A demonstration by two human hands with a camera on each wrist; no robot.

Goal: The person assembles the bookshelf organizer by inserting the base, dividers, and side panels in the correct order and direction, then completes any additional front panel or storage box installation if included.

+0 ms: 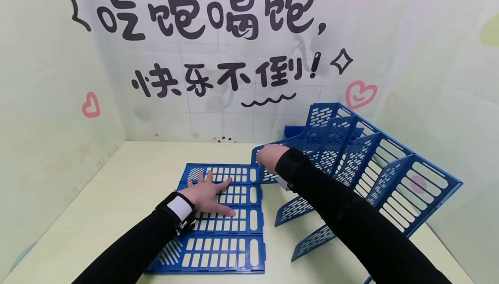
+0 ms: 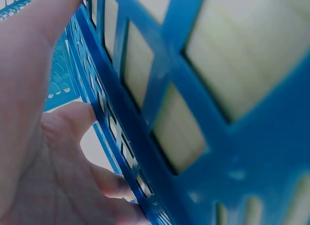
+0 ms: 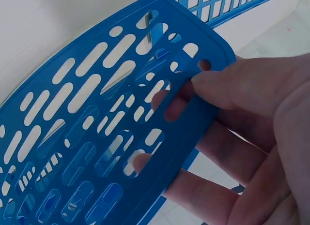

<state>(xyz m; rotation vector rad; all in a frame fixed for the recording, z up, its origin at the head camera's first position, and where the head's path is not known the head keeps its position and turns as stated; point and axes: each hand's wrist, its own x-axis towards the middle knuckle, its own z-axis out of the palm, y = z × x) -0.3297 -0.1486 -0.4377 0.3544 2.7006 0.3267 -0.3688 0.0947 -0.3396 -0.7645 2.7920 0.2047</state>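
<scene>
A blue slotted plastic file rack (image 1: 452, 182) lies on its side at the right of the table, its dividers fanned apart. My right hand (image 1: 271, 156) pinches the corner of the rack's rearmost side panel; in the right wrist view, the thumb lies on the near face of this perforated panel (image 3: 164, 172) and the fingers are behind it. To the left, a blue grid panel of several joined sections (image 1: 230, 233) lies flat on the table. My left hand (image 1: 206, 195) rests on it, fingers spread. The left wrist view shows this grid (image 2: 261, 162) close up, beside the palm.
Behind the rack stands another dark blue plastic piece (image 1: 294, 131), mostly hidden. Two lower dividers (image 1: 294, 210) jut toward the grid panel. The pale tabletop (image 1: 148, 162) meets a printed cloth backdrop (image 1: 234, 124) at the back, with similar cloth at both sides.
</scene>
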